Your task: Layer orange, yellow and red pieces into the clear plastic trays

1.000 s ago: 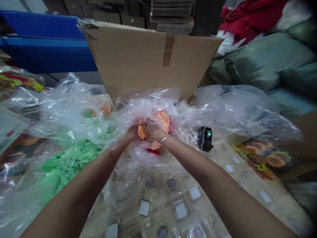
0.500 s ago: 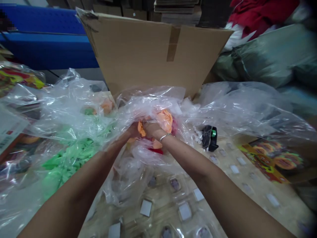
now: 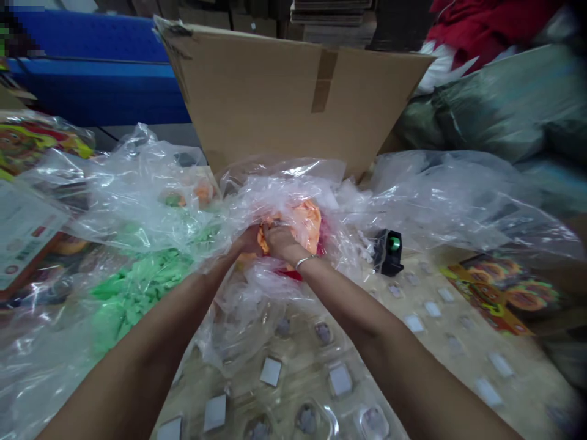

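Fingers [image 3: 269, 230] against crumpled orange material [image 3: 262, 242]

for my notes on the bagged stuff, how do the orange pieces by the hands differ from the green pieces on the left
The right hand touches the orange pieces; neither it nor the left hand touches the green pieces. The green pieces show as a wider, flatter spread, the orange pieces as a smaller cluster. Both have clear plastic around them.
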The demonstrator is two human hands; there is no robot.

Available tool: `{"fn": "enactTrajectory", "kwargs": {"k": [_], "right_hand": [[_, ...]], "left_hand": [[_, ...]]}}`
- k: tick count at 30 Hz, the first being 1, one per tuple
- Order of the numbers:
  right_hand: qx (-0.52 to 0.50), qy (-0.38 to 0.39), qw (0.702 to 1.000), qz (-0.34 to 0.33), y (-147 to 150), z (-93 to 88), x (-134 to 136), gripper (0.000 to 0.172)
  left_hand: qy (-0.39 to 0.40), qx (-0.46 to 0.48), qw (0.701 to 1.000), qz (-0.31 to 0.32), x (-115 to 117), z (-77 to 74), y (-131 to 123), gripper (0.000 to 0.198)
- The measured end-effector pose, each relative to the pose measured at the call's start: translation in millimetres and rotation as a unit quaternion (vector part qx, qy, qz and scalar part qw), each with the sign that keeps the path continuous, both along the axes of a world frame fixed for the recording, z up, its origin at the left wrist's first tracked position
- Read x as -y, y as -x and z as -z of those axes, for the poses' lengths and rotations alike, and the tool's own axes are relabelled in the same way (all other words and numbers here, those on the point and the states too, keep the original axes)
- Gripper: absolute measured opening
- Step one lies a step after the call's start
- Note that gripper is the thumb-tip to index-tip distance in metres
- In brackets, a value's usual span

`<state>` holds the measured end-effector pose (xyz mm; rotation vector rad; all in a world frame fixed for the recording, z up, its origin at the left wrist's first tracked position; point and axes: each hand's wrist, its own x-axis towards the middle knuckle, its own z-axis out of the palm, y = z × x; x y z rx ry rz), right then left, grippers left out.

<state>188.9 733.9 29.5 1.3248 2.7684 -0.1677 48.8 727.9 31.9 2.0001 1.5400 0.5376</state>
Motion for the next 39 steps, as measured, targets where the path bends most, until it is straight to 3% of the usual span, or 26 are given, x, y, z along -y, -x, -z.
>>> {"fn": "enactTrajectory", "kwargs": {"k": [4,10,14,18,21,24,27,30,35,39], "right_hand": [[-0.092,0.099,0.991,0.001,-8.5,-21.3,-9.7,0.047],[-0.332,0.182,0.925,-0.002,-40.0,-59.0,3.7,0.057],[-0.442,0.199,0.874,-0.018,-53.1,-84.7,33.6,0.056],[-0.475,0.203,0.856,-0.024,-62.7,-112.8,69.4,0.044],[-0.504,0.218,0.835,-0.048,-68.4,-129.5,98.4,0.036],[-0.54,0.238,0.804,-0.075,-75.8,-138.5,137.4,0.04],[-0.533,0.246,0.806,-0.078,-85.5,-136.5,189.1,0.05],[-0.504,0.243,0.826,-0.07,-95.1,-122.5,248.4,0.056],[-0.488,0.289,0.821,-0.068,-106.2,-78.5,346.9,0.058],[-0.498,0.296,0.81,-0.089,-108.5,-30.9,405.3,0.058]], "left_hand": [[0.086,0.042,0.995,0.009,2.2,-20.3,6.4,0.058],[0.104,0.236,0.966,0.0,36.8,-60.1,1.1,0.073],[0.128,0.307,0.943,-0.005,70.6,-95.9,-9.2,0.083],[0.14,0.267,0.952,-0.054,108.4,-131.0,-22.9,0.076],[0.142,0.277,0.949,-0.047,140.8,-149.3,-30.5,0.062],[0.122,0.343,0.931,-0.033,185.0,-159.2,-35.7,0.073],[0.125,0.362,0.922,-0.061,242.3,-156.3,-40.0,0.078],[0.13,0.343,0.926,-0.084,306.5,-138.6,-45.0,0.085],[0.156,0.322,0.922,-0.145,414.2,-90.5,-59.3,0.096],[0.142,0.291,0.926,-0.193,482.8,-43.8,-68.0,0.095]]}}
